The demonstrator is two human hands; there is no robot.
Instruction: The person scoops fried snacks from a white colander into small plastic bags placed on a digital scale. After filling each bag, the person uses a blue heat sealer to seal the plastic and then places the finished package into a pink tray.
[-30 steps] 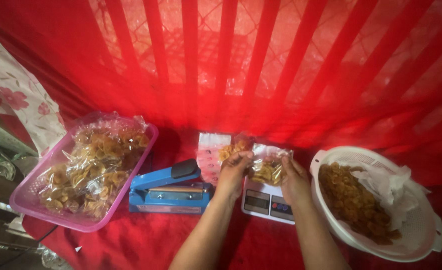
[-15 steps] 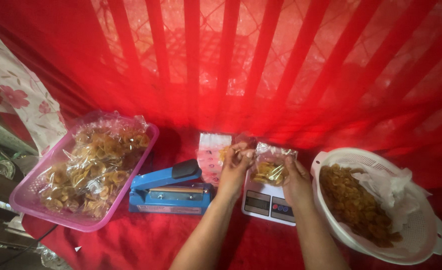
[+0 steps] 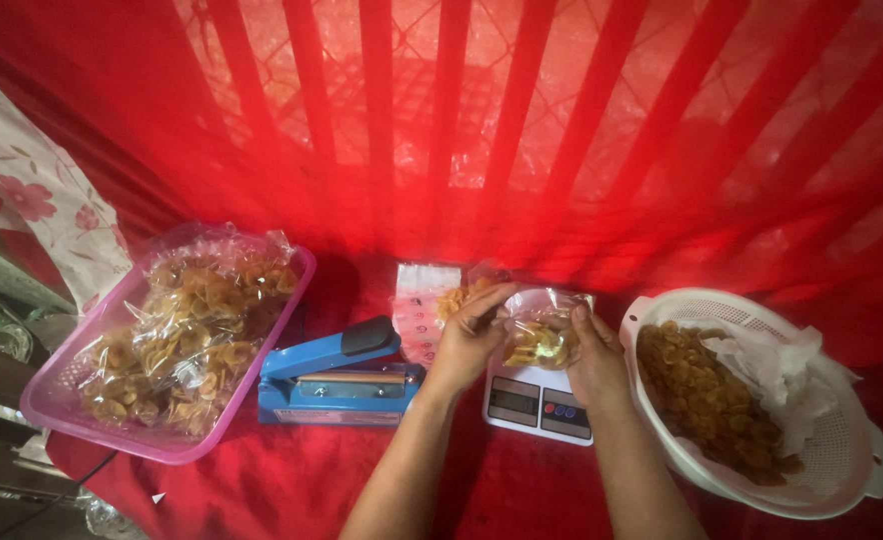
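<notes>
Both of my hands hold a small clear bag of yellow chips over a white digital scale. My left hand grips the bag's left side near its top, fingers pinched. My right hand holds the bag's right side. Behind the left hand lies a stack of empty clear bags with a few chips on it.
A blue heat sealer stands left of the scale. A pink tray of filled chip bags sits at the far left. A white basket with loose chips and paper is at the right. Red cloth covers the surface.
My hands have lifted the bag slightly off the scale and closed in on its top; the left fingers pinch tighter.
</notes>
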